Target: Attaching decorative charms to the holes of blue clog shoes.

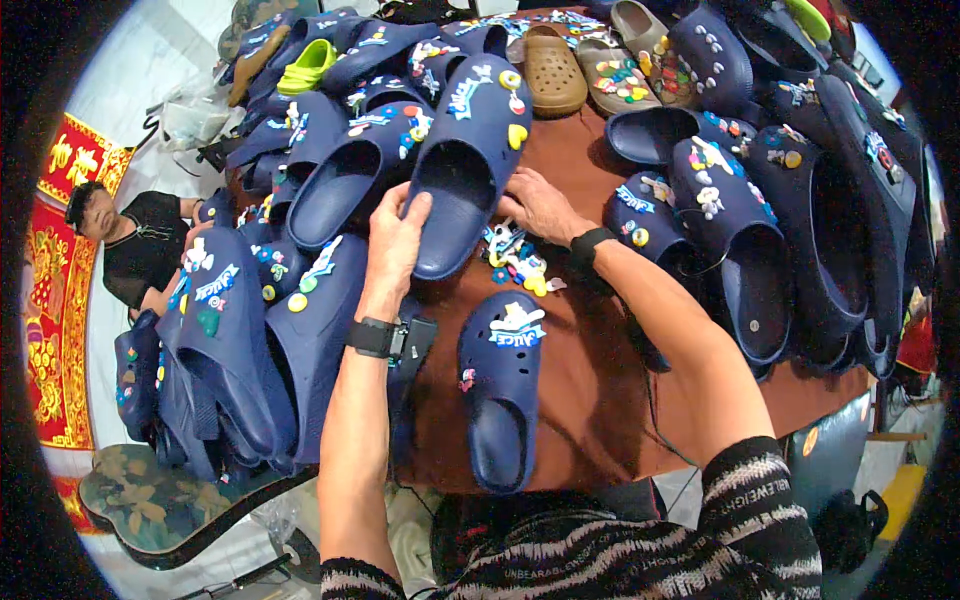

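Clog (pixel 466 135), navy, in left fingers (pixel 418 208), right fingers (pixel 519 190) at its edge

There's a way in over the near edge of the table (pixel 600 410), right of the lone clog (pixel 500 385), but the held clog (pixel 465 130) blocks the middle and heaped clogs (pixel 235 350) both side edges.

I have a reddish-brown tabletop (pixel 610 435) before me, a rounded, leaf-patterned seat (pixel 145 505) low on my left, red-and-gold hangings (pixel 58 340) farther out, and a brightly lit, pale floor (pixel 130 60) beyond the table.
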### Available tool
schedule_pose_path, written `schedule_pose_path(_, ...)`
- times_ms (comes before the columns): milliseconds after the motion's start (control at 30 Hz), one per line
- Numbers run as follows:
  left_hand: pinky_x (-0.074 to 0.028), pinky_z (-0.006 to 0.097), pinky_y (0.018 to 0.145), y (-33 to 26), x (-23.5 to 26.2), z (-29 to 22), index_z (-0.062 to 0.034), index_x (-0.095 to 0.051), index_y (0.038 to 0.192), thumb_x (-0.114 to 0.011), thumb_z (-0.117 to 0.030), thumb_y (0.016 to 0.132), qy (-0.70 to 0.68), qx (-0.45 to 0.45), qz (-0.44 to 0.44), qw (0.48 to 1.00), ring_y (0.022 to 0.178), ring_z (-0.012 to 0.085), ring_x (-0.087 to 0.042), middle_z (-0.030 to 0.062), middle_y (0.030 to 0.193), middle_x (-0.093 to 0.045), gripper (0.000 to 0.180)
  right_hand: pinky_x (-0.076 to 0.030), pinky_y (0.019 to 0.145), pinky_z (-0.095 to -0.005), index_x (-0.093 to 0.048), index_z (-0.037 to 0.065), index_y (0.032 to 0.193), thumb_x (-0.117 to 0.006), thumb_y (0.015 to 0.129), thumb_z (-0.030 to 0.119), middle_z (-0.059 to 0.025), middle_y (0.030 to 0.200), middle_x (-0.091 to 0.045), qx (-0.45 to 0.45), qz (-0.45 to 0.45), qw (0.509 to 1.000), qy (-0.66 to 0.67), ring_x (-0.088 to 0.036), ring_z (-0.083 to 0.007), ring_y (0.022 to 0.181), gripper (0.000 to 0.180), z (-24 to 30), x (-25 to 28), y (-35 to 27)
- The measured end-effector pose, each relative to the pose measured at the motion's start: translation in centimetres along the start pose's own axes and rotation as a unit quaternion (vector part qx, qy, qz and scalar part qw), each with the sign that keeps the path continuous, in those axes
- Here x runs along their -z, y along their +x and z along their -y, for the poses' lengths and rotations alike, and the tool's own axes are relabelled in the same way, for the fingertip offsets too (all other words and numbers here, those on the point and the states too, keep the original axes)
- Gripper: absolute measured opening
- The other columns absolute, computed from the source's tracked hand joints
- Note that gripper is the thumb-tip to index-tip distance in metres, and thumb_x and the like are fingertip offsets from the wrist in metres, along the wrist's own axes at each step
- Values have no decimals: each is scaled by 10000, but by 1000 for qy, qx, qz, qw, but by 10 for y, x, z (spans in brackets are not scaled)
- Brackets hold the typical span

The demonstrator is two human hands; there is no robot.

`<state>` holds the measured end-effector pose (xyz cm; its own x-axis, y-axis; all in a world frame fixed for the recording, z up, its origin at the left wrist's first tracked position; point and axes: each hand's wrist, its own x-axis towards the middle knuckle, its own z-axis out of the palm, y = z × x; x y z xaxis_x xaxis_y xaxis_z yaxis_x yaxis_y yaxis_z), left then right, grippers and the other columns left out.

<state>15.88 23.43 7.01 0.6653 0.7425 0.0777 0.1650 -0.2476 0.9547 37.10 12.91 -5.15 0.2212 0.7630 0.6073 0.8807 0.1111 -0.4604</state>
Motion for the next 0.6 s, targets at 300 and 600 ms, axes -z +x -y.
schedule_pose_path(300, -519, 307, 914, -6, 14, -13, 63, -565, 1332, -645, -190, 995, -61, 35, -79, 994, 1040, 173, -645, 124, 1193, -678, 428, -486, 948, -503, -728, 23, 1082, -643, 915, 344, -210, 1094, -665, -68, 154, 986, 23, -607, -400, 1064, 372, 69, 0, 3)
schedule_pose_path(600, -497, 330, 979, -3, -6, -4, 106, -482, 1422, -653, -228, 990, -31, 25, -35, 999, 1110, 216, -639, 162, 1288, -648, 572, -437, 1088, -494, -629, 95, 1330, -637, 904, 348, -170, 1414, -571, 15, 71, 997, -1, -508, -413, 1321, 494, -19, -68, 58)
